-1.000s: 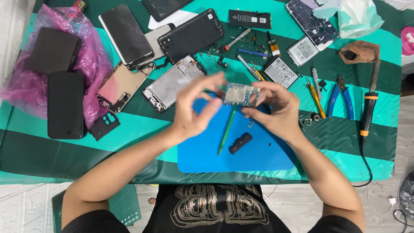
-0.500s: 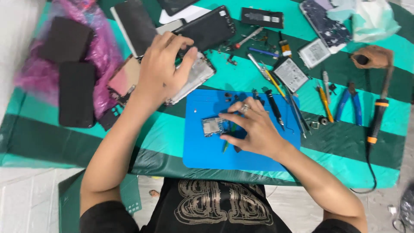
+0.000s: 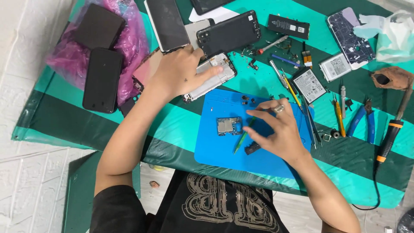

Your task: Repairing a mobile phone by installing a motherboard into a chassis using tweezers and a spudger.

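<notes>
Head view, single entry. Worktop [image 3: 181, 125], covered in green-striped cloth, near edge running along the person's torso, left edge by a white wall. Blue mat [image 3: 224, 151] at the near edge, mostly bare at its near-left part; little free room elsewhere on the cloth.

Circuit board [image 3: 229, 126]: small, lying flat on the mat's upper-middle, long axis roughly left to right across the mat. Green stick tool [image 3: 242, 140] just right of it, slanting from near-left to far-right. Small black part [image 3: 252, 149] near the tool's lower end.

Right hand [image 3: 276, 129]: over the mat, fingers spread and curled, fingertips just right of the board; contact with the board not discernible; clamped on nothing.

Left hand [image 3: 179, 73]: flat, fingers extended, resting on the opened phone frame [image 3: 211, 80], beyond the mat's far-left corner. Hands well apart, the board between them, nearer the right.

Surroundings: black phones on a pink bag [image 3: 129, 39] far left; blue-handled pliers [image 3: 362, 123] and soldering iron [image 3: 390, 133] right.
</notes>
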